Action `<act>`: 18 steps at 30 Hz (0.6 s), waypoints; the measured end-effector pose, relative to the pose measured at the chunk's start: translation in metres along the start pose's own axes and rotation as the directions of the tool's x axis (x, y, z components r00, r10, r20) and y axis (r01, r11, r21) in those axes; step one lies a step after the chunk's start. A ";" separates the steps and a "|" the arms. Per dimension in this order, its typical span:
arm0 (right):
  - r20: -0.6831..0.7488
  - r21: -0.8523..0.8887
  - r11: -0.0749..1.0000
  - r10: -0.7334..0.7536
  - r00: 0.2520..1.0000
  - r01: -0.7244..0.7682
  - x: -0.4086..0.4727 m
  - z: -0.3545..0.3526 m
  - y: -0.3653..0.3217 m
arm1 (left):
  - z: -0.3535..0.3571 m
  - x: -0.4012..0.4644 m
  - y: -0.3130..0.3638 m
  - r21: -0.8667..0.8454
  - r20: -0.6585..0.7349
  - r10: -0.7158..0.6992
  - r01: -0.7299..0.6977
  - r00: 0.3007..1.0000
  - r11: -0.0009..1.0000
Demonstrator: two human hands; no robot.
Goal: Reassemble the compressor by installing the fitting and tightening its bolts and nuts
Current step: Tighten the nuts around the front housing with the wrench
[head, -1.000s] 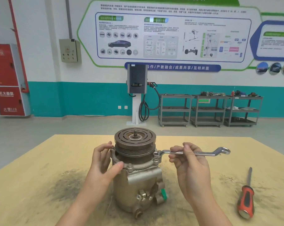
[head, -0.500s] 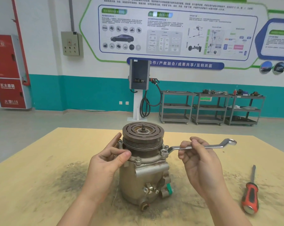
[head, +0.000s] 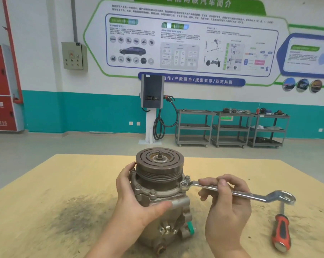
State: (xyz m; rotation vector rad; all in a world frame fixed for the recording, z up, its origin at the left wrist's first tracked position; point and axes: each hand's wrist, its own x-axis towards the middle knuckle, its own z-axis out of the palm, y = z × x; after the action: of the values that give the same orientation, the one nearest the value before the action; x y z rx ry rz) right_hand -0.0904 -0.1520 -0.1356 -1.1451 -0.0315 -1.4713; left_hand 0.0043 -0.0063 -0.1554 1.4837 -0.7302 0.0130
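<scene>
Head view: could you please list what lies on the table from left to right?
Left hand → compressor → right hand holding the ring spanner → red-handled screwdriver.

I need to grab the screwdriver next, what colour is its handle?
The screwdriver handle is red with black inlays, seen in the head view, lying on the table.

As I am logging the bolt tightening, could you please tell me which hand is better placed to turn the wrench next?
The right hand: it already holds the wrench, whose ring end sits on a flange bolt. The left hand grips the compressor and looks better kept steadying it.
</scene>
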 end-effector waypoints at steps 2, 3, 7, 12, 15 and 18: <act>0.040 0.004 0.996 -0.087 0.995 0.087 -0.004 0.003 -0.006 | 0.001 0.000 0.002 -0.015 -0.004 -0.018 0.018 1.000 1.000; 0.064 0.012 0.995 -0.103 0.993 0.102 -0.004 0.003 -0.009 | 0.000 0.001 0.002 -0.031 -0.011 -0.019 0.019 1.000 0.999; 0.050 0.050 0.997 0.052 0.997 -0.054 0.010 -0.006 -0.016 | -0.003 0.003 0.000 -0.035 0.003 0.010 -0.010 1.000 0.999; 0.046 0.114 0.966 0.230 0.972 -0.234 0.019 -0.006 -0.012 | -0.025 0.017 0.001 -0.072 0.110 -0.053 0.061 0.992 0.996; 0.109 0.106 0.951 0.279 0.954 -0.290 0.018 -0.004 -0.011 | -0.029 0.015 0.000 -0.102 0.038 -0.087 0.091 0.995 0.991; 0.139 0.148 0.918 0.350 0.926 -0.369 0.021 -0.002 -0.012 | -0.021 0.007 0.003 -0.033 -0.012 -0.114 0.114 0.993 0.993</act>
State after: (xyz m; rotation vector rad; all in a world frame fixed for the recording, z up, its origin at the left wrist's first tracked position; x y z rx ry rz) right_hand -0.0967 -0.1650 -0.1160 -1.0264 -0.0218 -1.0560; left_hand 0.0176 0.0095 -0.1484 1.4909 -0.6304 -0.0750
